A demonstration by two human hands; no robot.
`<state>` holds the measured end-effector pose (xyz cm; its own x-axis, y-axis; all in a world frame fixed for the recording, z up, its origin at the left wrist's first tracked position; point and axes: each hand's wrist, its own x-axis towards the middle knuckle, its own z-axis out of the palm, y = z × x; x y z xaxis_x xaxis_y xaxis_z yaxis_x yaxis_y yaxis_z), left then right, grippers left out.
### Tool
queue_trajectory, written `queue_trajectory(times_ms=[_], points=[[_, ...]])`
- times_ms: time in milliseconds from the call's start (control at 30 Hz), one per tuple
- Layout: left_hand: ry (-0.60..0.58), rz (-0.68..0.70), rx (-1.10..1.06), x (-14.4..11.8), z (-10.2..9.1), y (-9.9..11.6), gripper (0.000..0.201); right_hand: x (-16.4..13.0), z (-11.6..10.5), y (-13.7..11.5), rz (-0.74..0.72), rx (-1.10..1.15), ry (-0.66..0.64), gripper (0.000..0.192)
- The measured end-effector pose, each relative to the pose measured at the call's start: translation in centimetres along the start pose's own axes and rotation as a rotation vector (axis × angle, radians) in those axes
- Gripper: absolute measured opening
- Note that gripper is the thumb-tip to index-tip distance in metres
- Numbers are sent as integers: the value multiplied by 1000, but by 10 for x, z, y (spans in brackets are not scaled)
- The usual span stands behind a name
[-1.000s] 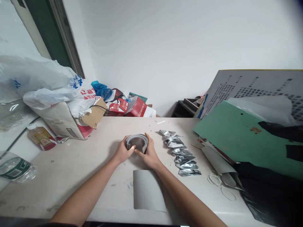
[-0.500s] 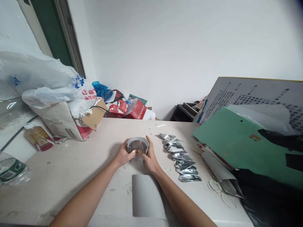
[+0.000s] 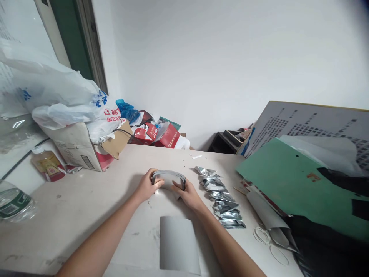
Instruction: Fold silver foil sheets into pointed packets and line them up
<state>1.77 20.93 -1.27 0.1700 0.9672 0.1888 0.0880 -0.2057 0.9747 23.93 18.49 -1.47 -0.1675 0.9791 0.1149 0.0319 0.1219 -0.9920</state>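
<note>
- Head view: the left hand (image 3: pixel 145 187) and the right hand (image 3: pixel 188 194) meet over the middle of the table (image 3: pixel 86 207), both closed around one bent stack of grey sheets (image 3: pixel 169 179).
- Head view: the stack arches upward between the two hands; its long axis runs left to right, from one set of fingers to the other, and each end is pinched between thumb and curled fingers.
- Head view: both hands touch the stack, so neither is clearly nearer; how many sheets it holds cannot be counted, since only layered edges show.
- Head view: one flat grey sheet (image 3: pixel 178 244) lies on the table on the near side of the fingers, between the two forearms, apart from the held stack.
- Head view: just to the right of the right-hand fingers runs a row of silver foil pouches (image 3: pixel 220 196), overlapping, roughly seven, trending away and towards the near right.
- Head view: further right lie one green board (image 3: pixel 288 181) and two white rubber bands (image 3: pixel 268 232), well apart from the hands.
- Head view: far left of the left-hand fingers stand one cardboard box (image 3: pixel 77 148) with white plastic bags (image 3: pixel 57 96) on top, one small amber bottle (image 3: pixel 47 163) and one clear water bottle (image 3: pixel 14 200) on its side.
</note>
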Motion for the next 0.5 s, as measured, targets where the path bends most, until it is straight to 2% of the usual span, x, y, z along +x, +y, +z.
queue_trajectory(times_ms=[133,233,400,500], points=[[-91,-52,-9,3,-15,6,54,7,-14,-4,24,-40,-120,58],[-114,-80,15,5,-21,9,54,11,-20,-7,19,-82,-178,57],[-130,-79,91,4,-24,13,50,12,-25,-7,-18,-146,-165,41],[-119,-47,178,3,-25,15,40,11,-23,-4,-40,-157,-140,40]])
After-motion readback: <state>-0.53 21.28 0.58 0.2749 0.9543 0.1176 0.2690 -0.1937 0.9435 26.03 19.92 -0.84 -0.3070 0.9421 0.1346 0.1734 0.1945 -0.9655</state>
